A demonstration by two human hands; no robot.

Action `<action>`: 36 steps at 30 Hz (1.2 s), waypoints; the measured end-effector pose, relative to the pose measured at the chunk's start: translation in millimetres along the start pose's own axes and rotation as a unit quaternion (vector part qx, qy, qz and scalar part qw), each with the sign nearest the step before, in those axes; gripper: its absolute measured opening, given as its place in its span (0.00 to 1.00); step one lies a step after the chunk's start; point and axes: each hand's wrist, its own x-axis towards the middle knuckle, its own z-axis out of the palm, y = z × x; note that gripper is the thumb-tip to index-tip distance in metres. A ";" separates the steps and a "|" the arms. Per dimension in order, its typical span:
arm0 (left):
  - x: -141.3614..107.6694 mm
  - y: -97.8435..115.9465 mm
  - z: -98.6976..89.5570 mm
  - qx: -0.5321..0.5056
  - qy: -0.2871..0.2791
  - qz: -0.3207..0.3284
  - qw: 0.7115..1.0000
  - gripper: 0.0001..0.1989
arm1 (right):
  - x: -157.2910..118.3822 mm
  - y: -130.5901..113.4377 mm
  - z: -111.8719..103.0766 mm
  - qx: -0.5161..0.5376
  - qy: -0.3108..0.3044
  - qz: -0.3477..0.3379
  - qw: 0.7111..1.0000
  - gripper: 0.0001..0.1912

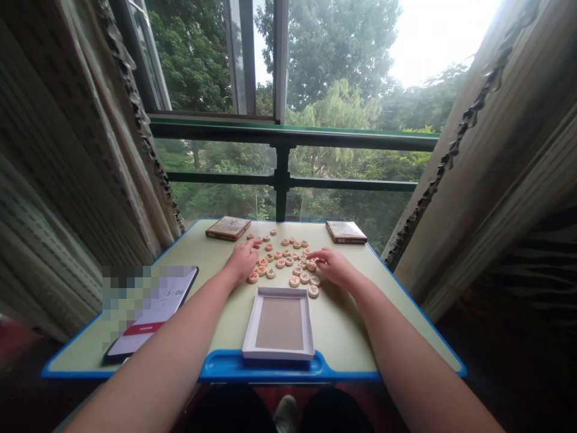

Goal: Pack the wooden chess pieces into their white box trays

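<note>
Round wooden Chinese chess pieces [280,263] with red or dark characters lie scattered face up in the middle of the table. At the left edge of this spread, my left hand [243,260] rests low with its fingers stretched forward, close to several pieces. My right hand [332,266] reaches in from the other side, fingers apart and pointing left over the pieces there; whether the fingertips touch them is hard to tell. In front of the pieces sits an open shallow white box tray [279,322], with nothing inside.
Flat printed boxes stand at the back left [229,228] and back right [346,232] of the pale green table [347,340], which has a blue rim. A tablet [155,319], partly blurred, lies by my left forearm. Behind are a window railing [360,139] and curtains.
</note>
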 end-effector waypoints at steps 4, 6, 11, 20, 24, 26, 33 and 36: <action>5.5 1.3 3.3 -0.005 0.001 0.009 1.000 0.16 | 9.7 6.4 7.8 -0.063 0.097 -0.026 0.993 0.20; 8.7 0.1 5.0 -0.021 0.019 -0.006 1.000 0.16 | 11.5 8.0 12.2 -0.077 0.063 -0.033 0.995 0.22; 15.0 -10.0 2.9 -0.010 0.079 -0.020 0.997 0.18 | 9.1 3.8 18.1 -0.001 -0.051 -0.053 0.997 0.25; 11.3 -11.7 -0.7 0.152 -0.010 -0.040 0.988 0.24 | 8.9 -11.3 17.4 -0.030 -0.017 -0.032 0.999 0.25; 10.3 -6.8 -0.2 0.154 -0.050 -0.047 0.986 0.25 | 31.1 -30.4 4.1 -0.170 -0.021 -0.126 0.977 0.20; 11.3 -6.3 -0.4 0.162 -0.051 -0.049 0.984 0.24 | 48.1 -39.6 -1.0 -0.176 -0.055 -0.112 0.977 0.22; 18.6 -17.2 1.2 0.068 0.028 -0.102 0.992 0.18 | 93.4 -55.3 6.9 -0.186 -0.165 -0.072 0.966 0.23; 21.1 -22.4 1.9 0.012 0.051 -0.121 0.991 0.18 | 103.8 -61.1 5.2 -0.186 -0.191 -0.093 0.959 0.24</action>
